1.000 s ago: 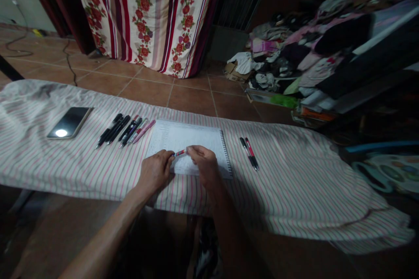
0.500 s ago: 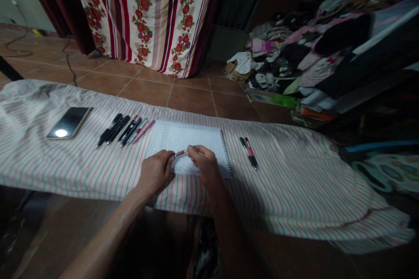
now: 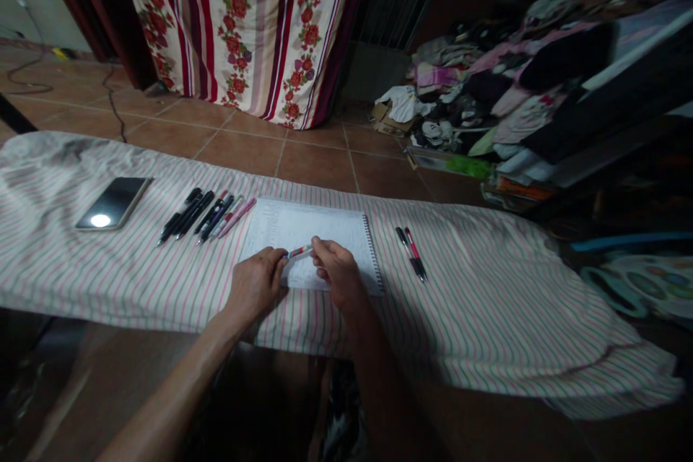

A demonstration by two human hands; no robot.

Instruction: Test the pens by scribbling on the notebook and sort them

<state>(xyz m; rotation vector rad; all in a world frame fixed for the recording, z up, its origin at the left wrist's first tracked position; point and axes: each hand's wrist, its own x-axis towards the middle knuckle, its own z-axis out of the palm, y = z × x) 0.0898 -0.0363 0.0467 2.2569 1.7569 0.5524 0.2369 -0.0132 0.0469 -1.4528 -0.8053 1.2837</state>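
Observation:
Both my hands pinch one small pen (image 3: 299,253) with a red and pale barrel, held level just above a white spiral notebook (image 3: 314,231). My left hand (image 3: 255,286) grips its left end and my right hand (image 3: 338,276) grips its right end, fingers closed. The notebook lies on a striped cloth (image 3: 162,274) that covers a long low surface. Several pens (image 3: 208,215) lie in a row left of the notebook. Two more pens (image 3: 411,253), one black and one red, lie to its right.
A phone (image 3: 113,202) lies face up at the left of the cloth. Beyond are a tiled floor (image 3: 303,151), a floral curtain (image 3: 243,22) and a heap of clothes (image 3: 487,86) at the right. A cable (image 3: 111,97) runs over the floor at the left.
Hardly anything has moved. My hands keep their hold on the pen over the notebook, and the pen's right end has tipped up very slightly.

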